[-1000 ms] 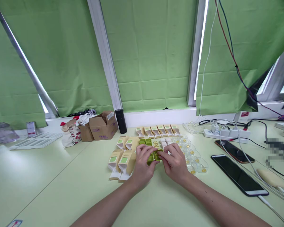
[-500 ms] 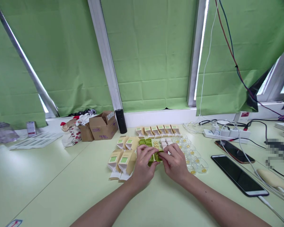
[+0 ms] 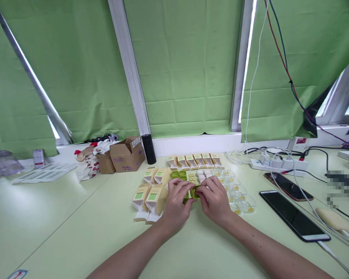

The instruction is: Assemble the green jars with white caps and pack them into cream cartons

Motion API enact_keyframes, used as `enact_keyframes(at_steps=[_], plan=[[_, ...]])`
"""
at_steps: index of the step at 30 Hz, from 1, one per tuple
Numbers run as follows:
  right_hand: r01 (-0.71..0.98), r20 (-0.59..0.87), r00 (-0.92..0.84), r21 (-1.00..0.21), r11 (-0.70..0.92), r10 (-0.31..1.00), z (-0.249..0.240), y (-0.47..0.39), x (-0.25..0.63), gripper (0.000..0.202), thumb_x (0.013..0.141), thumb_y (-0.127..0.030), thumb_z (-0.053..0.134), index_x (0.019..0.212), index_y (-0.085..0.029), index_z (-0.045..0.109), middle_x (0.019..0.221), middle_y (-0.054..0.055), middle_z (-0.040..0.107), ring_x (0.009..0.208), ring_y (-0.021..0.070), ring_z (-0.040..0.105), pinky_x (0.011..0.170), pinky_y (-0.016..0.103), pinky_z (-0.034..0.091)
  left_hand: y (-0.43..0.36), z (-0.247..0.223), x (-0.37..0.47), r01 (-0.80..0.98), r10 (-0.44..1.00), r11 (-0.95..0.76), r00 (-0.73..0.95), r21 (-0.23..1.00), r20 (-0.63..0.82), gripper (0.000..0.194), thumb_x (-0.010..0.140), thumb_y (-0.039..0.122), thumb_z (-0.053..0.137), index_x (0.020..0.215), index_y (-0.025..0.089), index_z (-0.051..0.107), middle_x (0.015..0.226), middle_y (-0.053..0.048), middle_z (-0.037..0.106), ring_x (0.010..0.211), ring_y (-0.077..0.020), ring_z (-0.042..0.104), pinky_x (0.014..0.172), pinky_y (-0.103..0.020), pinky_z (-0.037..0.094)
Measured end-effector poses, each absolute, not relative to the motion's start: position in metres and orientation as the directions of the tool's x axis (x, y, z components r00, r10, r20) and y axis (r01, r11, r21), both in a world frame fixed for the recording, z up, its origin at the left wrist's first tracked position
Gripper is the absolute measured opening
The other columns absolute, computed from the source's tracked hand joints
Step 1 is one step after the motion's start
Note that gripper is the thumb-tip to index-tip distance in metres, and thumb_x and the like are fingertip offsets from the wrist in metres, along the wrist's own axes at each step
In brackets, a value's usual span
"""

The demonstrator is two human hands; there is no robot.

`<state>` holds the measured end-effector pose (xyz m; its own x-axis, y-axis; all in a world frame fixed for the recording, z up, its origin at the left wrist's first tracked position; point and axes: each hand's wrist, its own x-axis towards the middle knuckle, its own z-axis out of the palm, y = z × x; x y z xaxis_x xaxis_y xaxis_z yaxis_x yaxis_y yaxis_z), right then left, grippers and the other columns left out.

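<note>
Between my left hand [image 3: 177, 199] and my right hand [image 3: 214, 197] is a small olive-green container [image 3: 195, 192], gripped by the fingers of both. Other green containers [image 3: 178, 174] stand just behind, partly covered by my left hand. Small yellow pieces [image 3: 192, 178] and pale pink pieces [image 3: 202, 176] lie beyond my fingers. To the right of my right hand are clear plastic cups [image 3: 247, 203] with yellow bits inside. Open beige cartons with green labels [image 3: 153, 197] rest left of my left hand. A row of similar cartons [image 3: 191, 162] sits farther back.
Two phones [image 3: 295, 215] [image 3: 289, 186], a power strip [image 3: 279, 166] and cables occupy the right side. At the back left are a cardboard box [image 3: 127, 155], a black cylinder [image 3: 148, 149], a cloth bag [image 3: 88, 166] and a white tray [image 3: 46, 172].
</note>
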<state>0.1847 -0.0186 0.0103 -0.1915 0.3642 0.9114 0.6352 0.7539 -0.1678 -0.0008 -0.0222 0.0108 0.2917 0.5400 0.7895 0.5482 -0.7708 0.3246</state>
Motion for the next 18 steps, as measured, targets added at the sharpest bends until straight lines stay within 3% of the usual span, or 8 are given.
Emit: enact_keyframes(at_steps=[18], plan=[[0.637, 0.905, -0.216, -0.153, 0.756, 0.366, 0.0110, -0.0194, 0.1843, 0.023, 0.096, -0.003, 0.054, 0.090, -0.022, 0.067, 0.083, 0.006, 0.061, 0.084, 0.0236, 0.048, 0.067, 0.038, 0.042, -0.0216, 0.0113, -0.0003, 0.587, 0.538, -0.752, 0.283, 0.301, 0.794, 0.045, 0.091, 0.010, 0.067, 0.133, 0.027, 0.068, 0.124, -0.008, 0.071, 0.119, -0.0321, 0.049, 0.101, -0.054, 0.051]])
